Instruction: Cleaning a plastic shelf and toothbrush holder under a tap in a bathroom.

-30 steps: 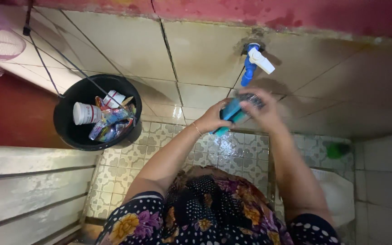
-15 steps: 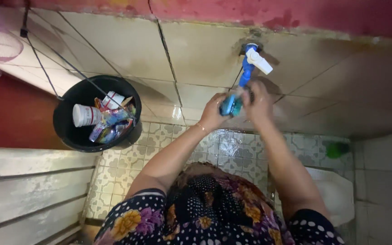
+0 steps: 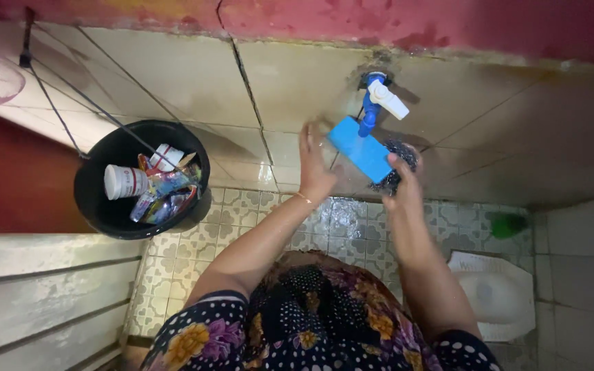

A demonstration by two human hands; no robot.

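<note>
Sponge and scourer under the tap

My left hand is spread, fingertips on the blue sponge below the tap; my right hand pinches the sponge's lower end and the dark scourer. With so loose a grip, the wet sponge could slip to the floor.

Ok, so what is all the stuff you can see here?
tap: one, blue with a white handle, on the tiled wall.
blue sponge: one, flat, under the tap, between both hands.
dark scrubber: one, blackish, against the right hand.
black bucket: one, hanging on cords at the left wall.
tubes and packets: several, mixed colours, inside the bucket.
squat toilet: one, white, lower right floor.
green thing: one, blurred, far right.
left hand: one, open grip, touching the sponge's edge.
right hand: one, holding sponge and scrubber.
</note>
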